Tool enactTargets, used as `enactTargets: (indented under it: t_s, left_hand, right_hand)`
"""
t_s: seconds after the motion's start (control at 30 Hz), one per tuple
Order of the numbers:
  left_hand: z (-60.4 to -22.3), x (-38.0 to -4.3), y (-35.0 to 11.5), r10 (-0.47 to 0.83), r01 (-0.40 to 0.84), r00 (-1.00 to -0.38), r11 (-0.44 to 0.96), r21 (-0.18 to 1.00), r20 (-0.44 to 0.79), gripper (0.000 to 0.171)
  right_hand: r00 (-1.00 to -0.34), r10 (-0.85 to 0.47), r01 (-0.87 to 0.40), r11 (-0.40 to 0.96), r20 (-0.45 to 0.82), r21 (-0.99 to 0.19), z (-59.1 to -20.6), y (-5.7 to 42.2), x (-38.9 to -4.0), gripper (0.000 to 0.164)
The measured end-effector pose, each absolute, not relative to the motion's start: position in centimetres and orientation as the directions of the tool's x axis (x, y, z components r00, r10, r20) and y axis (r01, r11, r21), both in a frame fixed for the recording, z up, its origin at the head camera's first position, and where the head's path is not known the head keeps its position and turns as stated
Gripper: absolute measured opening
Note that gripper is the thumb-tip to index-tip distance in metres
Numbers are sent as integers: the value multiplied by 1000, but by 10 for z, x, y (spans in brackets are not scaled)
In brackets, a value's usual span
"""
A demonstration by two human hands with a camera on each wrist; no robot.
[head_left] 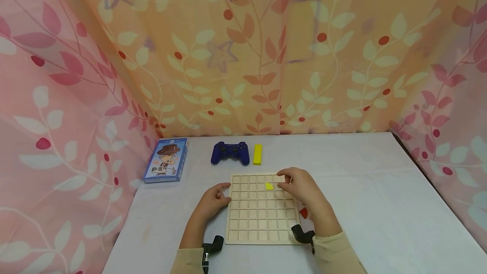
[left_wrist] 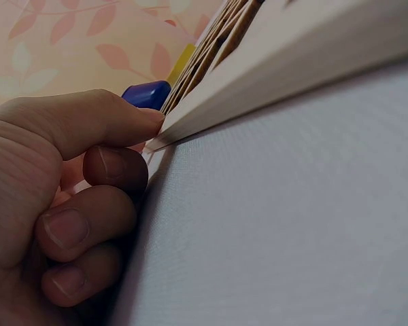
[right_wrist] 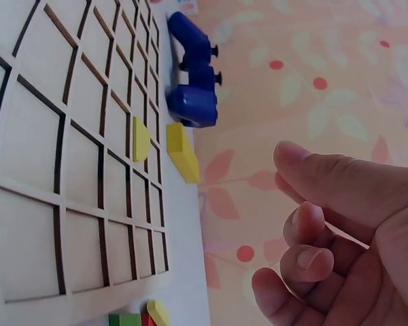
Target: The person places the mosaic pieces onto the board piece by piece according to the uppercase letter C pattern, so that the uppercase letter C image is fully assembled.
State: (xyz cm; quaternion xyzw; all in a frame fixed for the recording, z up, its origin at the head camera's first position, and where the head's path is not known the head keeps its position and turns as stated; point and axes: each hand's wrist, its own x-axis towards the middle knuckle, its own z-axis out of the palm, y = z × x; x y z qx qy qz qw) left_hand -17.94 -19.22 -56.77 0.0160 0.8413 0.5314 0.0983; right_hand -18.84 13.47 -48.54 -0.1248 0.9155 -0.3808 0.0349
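Note:
A pale wooden grid board [head_left: 247, 240] lies flat on the white table. My left hand [head_left: 211, 202] is at its left edge, thumb and forefinger apart; in the left wrist view the thumb [left_wrist: 115, 122] meets the board's rim while the other fingers curl loosely below. A flat yellow piece [head_left: 269, 186] with a rounded side sits in a cell towards the far right of the grid. Just right of that piece, above the board, my right hand [head_left: 300, 185] hovers. Its fingers [right_wrist: 306, 265] are loosely bent and hold nothing in the right wrist view.
Beyond the board are a blue game controller [head_left: 230, 153] and a yellow block [head_left: 257, 154]. A blue boxed game [head_left: 165, 160] lies at the left. Red [head_left: 303, 212], green [right_wrist: 124, 319] and yellow [right_wrist: 158, 312] pieces lie beside the board's right edge, partly hidden.

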Motion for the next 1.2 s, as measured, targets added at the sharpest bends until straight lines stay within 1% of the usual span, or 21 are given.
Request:
enactTargets:
  t_s: [0.3, 0.53, 0.77, 1.2]
  left_hand:
    - [-569, -180, -192, 118, -86, -981, 445, 892, -153, 53]
    - [-573, -179, -192, 111, -84, -983, 450, 889, -149, 52]
    - [-572, -179, -192, 113, -95, -980, 449, 888, -161, 53]
    - [-572, -180, -192, 122, -80, -982, 439, 895, -147, 53]
  right_hand:
    - [-979, -193, -178, 680, 61, -711, -482, 151, -178, 33]
    - [-991, -129, -116, 687, 37, -718, -488, 168, -178, 33]
    - [-998, -53, -12, 720, -38, -693, -502, 186, -182, 37]
    - [-984, -18, 101, 757, -176, -646, -528, 203, -195, 36]
